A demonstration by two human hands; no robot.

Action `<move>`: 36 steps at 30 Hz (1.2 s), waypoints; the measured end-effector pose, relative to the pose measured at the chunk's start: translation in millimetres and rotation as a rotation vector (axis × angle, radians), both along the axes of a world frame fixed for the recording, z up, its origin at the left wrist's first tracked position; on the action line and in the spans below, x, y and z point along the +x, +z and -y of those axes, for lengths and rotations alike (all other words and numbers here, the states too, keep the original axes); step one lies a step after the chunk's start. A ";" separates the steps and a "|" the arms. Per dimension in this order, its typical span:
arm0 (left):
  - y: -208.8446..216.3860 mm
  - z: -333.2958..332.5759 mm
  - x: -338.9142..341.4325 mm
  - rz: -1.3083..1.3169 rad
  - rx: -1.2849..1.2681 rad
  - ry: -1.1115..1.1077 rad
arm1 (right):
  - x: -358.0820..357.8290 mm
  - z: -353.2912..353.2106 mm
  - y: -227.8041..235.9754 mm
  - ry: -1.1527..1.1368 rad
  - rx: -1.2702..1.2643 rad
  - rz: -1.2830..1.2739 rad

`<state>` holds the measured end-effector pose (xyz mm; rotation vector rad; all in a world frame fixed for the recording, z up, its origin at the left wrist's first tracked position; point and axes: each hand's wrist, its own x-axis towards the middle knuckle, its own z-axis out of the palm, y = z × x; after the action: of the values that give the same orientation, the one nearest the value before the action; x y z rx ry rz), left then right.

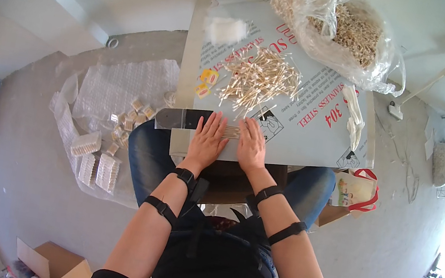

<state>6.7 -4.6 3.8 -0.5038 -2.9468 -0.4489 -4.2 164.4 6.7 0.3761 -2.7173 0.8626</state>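
Note:
A small row of cotton swabs (231, 132) lies at the near edge of the table, between my two hands. My left hand (208, 139) rests flat at the left end of the row, its fingers stretched forward. At the other end lies my right hand (252, 144), also with straight fingers, its fingertips beside the swabs. A dark flat strip (187, 119) with a greyish left end reaches past the table's left edge, next to my left fingers. Just beyond the hands spreads a loose heap of cotton swabs (259, 80).
A clear plastic bag (308, 23) full of swabs stands at the far right of the table (305, 142). Yellow labels (207, 80) and white gloves (353, 114) lie on it. Packed swab bundles (107, 172) sit on bubble wrap (119, 85) on the floor at left.

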 end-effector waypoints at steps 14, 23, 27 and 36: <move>3.7 -0.2 0.1 0.021 0.004 -0.016 | -68.0 -5.6 21.6 0.152 0.120 -0.022; -0.3 0.2 0.4 -0.023 0.039 -0.008 | -52.9 16.0 23.0 0.190 -0.062 0.024; 0.0 1.6 0.8 0.012 0.016 0.001 | -50.6 -7.3 23.1 0.052 -0.034 0.050; -0.2 0.7 0.2 0.001 0.047 -0.001 | -44.1 -1.2 15.0 0.069 0.007 0.080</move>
<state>7.0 -5.3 3.6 -0.4992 -2.9297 -0.5170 -48.3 165.5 21.6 0.4481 -2.7961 0.9048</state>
